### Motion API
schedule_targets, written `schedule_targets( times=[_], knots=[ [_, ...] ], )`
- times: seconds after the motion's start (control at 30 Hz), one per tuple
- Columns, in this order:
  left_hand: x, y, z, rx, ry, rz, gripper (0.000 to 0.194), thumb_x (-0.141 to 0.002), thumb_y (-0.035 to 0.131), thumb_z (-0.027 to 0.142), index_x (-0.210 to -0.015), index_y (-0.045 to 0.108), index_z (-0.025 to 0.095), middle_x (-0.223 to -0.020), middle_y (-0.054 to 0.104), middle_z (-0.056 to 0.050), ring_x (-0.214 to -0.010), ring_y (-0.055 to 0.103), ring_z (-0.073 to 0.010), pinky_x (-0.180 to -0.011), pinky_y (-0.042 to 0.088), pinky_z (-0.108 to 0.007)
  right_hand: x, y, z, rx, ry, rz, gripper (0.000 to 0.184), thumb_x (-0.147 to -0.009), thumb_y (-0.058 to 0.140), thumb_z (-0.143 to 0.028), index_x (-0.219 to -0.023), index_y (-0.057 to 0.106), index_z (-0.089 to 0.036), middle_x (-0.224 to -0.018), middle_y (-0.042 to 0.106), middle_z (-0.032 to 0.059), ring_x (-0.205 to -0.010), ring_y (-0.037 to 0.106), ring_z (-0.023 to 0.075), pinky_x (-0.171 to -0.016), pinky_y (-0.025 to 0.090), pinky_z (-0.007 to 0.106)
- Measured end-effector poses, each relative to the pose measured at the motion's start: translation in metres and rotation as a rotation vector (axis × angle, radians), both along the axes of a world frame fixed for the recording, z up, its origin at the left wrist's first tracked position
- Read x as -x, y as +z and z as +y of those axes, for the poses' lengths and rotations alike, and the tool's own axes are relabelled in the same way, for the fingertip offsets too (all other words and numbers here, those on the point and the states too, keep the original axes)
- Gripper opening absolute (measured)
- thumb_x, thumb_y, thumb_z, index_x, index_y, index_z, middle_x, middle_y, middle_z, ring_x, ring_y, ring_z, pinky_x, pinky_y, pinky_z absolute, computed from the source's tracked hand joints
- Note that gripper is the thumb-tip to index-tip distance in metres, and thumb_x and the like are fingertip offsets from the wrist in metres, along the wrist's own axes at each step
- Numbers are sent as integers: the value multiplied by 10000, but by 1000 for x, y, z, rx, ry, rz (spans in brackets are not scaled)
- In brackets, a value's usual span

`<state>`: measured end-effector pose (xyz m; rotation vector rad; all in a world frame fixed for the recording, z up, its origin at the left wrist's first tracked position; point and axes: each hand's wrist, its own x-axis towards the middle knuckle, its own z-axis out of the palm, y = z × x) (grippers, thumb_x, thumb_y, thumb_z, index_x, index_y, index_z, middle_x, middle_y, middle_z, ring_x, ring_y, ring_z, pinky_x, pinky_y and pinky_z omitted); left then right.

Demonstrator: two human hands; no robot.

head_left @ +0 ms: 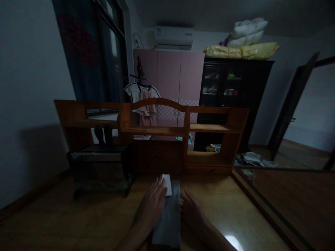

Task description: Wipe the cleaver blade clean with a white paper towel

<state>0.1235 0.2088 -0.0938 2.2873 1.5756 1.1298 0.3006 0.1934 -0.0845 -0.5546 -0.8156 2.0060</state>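
Wooden shelf unit (154,130) is taken as landmark; it is seen at the far side of a wooden surface (220,195). Grey flat panel (170,219) is laid on the surface, in front of the shelf unit's middle section, long side pointed toward it. Small white piece (168,184), cloth or paper, can't tell, is placed at the panel end nearest the shelf unit. Left hand (155,198) is laid over the white piece's left side; fingers are straight and close together, whether the piece is pinched cannot be told. Right hand (193,211) is held at the panel's right edge, in front of the shelf unit; fingers are partly curled, whether the edge is gripped cannot be told. Dark case (98,170) is stood before the shelf unit's left section. Behind the shelf unit: pink wardrobe (169,75), dark cabinet (258,87), hung clothes (146,101). Air conditioner (174,36) is mounted high behind it. Dim lighting.
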Motion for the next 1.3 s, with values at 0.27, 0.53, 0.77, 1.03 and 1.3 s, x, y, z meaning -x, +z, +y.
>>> schedule_targets(
  times=[0.27, 0.53, 0.77, 1.03, 1.3],
  knots=[
    [-10, 34, -24, -17, -290, 102, 479, -1004, 304, 372, -1468, 204, 310, -1523, 168, 24, -1403, 141, -182, -1153, 206, -413, -1, -4, 1, 36, -33, 93, 408, -822, 581, -546, -990, 647, -180, -681, 639, 27, -601, 581, 181, -601, 418, 295],
    [-13, 36, -26, 40, -421, 209, 444, -1016, 275, 347, -1456, 211, 343, -1497, 234, 62, -1393, 181, -146, -1162, 195, -404, 5, -7, 5, -13, -189, 150, 362, -693, 727, -477, -929, 678, -207, -953, 679, 50, -980, 576, 229, -855, 425, 331],
    [-9, 23, -15, -2, -266, 130, 424, -1018, 256, 335, -1439, 297, 309, -1490, 269, 36, -1390, 198, -159, -1157, 225, -417, -1, -11, 6, 57, -24, 32, 421, -803, 578, -583, -923, 617, -181, -584, 563, -13, -485, 498, 128, -509, 347, 234],
    [-9, 6, -8, 0, -8, 43, 451, -1010, 276, 374, -1444, 299, 252, -1507, 229, 2, -1397, 168, -179, -1152, 221, -436, 0, -7, 4, 48, -9, 79, 375, -822, 575, -556, -924, 591, -195, -584, 580, -7, -474, 515, 128, -488, 328, 226],
    [-11, 33, -25, -107, -286, 147, 471, -1001, 321, 340, -1461, 241, 279, -1504, 233, 2, -1394, 187, -189, -1148, 218, -435, -2, -3, 2, 45, -53, 152, 347, -837, 593, -478, -1019, 642, -187, -741, 671, 36, -643, 603, 174, -623, 432, 283]
  ],
)
